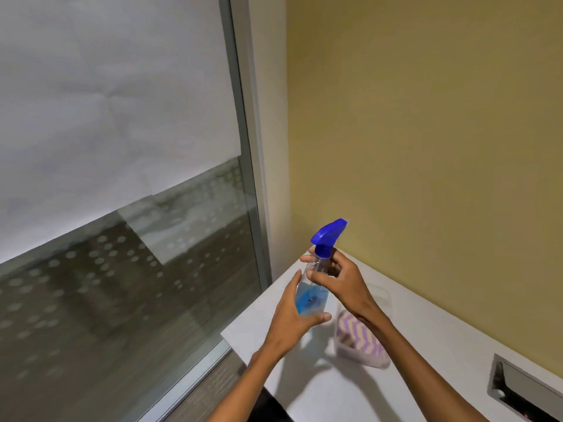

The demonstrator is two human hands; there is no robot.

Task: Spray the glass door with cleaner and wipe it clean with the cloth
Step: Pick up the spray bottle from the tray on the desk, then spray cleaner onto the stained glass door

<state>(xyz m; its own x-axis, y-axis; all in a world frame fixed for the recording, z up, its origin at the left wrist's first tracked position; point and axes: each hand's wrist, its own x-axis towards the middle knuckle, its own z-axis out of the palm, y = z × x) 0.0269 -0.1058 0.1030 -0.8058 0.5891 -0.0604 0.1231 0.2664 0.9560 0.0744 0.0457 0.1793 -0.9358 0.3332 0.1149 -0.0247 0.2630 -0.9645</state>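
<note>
Hands (pixel 320 296), two, gripping one spray bottle (pixel 315 281).

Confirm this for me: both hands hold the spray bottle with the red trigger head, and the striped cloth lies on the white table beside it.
Not quite. The head view shows the spray bottle has a blue trigger head, not red. The rest stands: the left hand and the right hand both hold it, and the striped cloth lies on the white table beside it.

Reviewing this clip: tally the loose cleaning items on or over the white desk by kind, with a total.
Spray bottles: 1, the spray bottle with a blue trigger, held by the left hand and right hand
Cloths: 1, the striped cloth, lying in a clear container
Clear containers: 1
Total: 3
</note>
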